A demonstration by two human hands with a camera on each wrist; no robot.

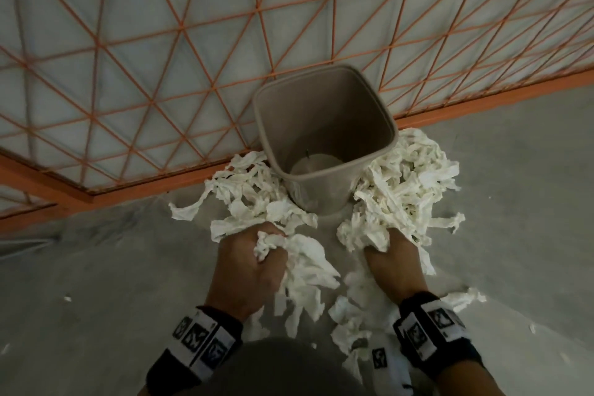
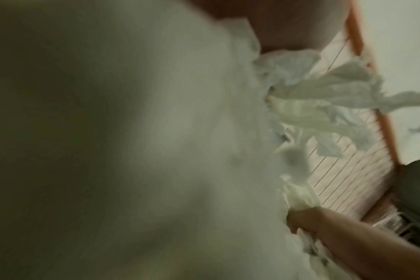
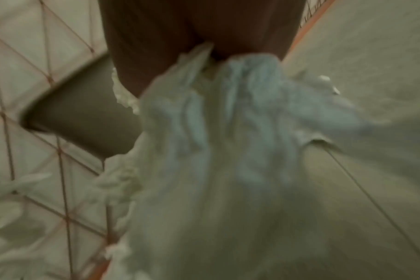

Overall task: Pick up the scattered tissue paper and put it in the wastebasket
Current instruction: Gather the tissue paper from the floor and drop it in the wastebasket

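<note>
The tissue paper (image 1: 254,196) I am clearing looks nearly weightless and completely soft: it will crush to almost nothing in a fist, tear if pulled hard, and shed bits as it lifts. I judge the best hold is a deep scoop into the thick of a heap, fingers closing from underneath so the loose tails come along; pinching one strip would only drag that strip out.

It is white, torn into long crumpled strips and twisted shreds. In the head view one heap lies at centre left, against the lower left of the wastebasket (image 1: 382,112), a larger heap (image 1: 405,183) lies at centre right against its other side, and a trail runs down the middle of the frame between my wrists. A few tiny scraps sit on the grey floor (image 1: 96,267) at far left and lower right.

My left hand (image 1: 247,270) is curled tight around a wad of strips, with more hanging below the fist. My right hand (image 1: 395,267) is pushed into the near edge of the right heap; its fingers are buried, so I cannot tell whether they have closed. The right wrist view shows only blurred paper bunched under the palm.

The wastebasket is a taupe, square-mouthed plastic bin standing upright at the frame's centre against an orange lattice panel (image 1: 180,22). I see no tissue inside it.
</note>
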